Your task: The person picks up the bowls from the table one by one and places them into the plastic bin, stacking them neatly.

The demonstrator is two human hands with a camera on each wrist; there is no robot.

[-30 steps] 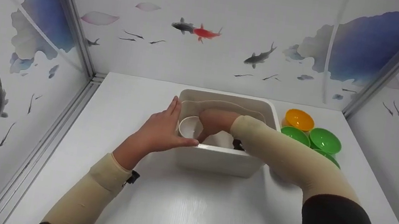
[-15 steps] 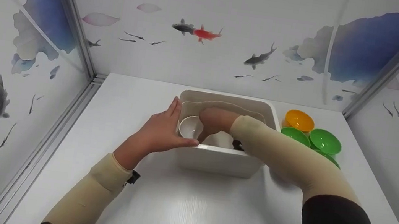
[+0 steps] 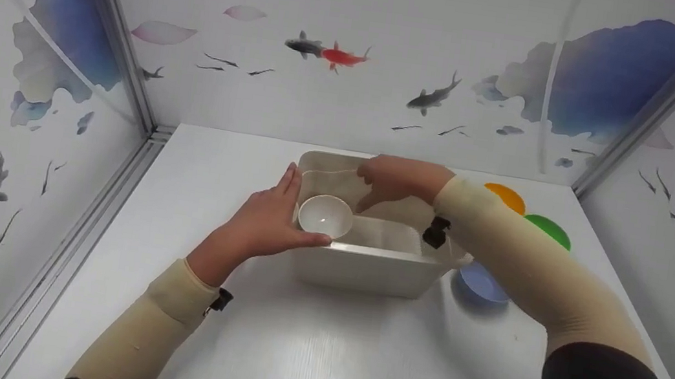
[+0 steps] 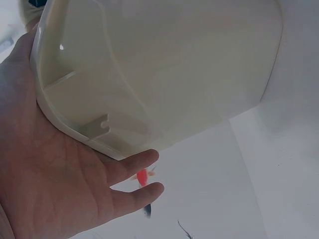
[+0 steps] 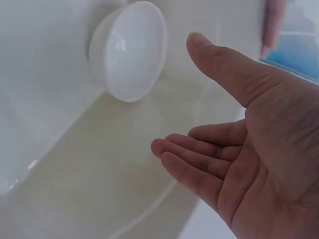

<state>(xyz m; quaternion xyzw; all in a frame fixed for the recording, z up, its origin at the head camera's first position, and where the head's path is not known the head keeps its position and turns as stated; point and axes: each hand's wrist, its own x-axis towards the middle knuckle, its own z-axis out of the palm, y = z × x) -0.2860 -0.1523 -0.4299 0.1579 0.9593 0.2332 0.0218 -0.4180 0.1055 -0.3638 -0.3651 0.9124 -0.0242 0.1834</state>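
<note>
The white bowl (image 3: 326, 214) sits upright inside the bin (image 3: 366, 271), at its left end; whether it touches the wall I cannot tell. The right hand (image 3: 401, 178) is over the bin just beside the bowl, thumb apart from gently bent fingers, pinching nothing. A careless sweep of that thumb could catch the rim and tip the bowl. The left hand (image 3: 264, 222) rests on the bin's near left corner, thumb along the near rim, fingers straight and a little spread; too hard a push there might slide the bin on the counter (image 3: 316, 350). The right sleeve (image 3: 517, 259) passes above the bowls outside, orange (image 3: 509, 196), green (image 3: 552, 231) and blue (image 3: 485, 284); a dropped elbow could knock them.
</note>
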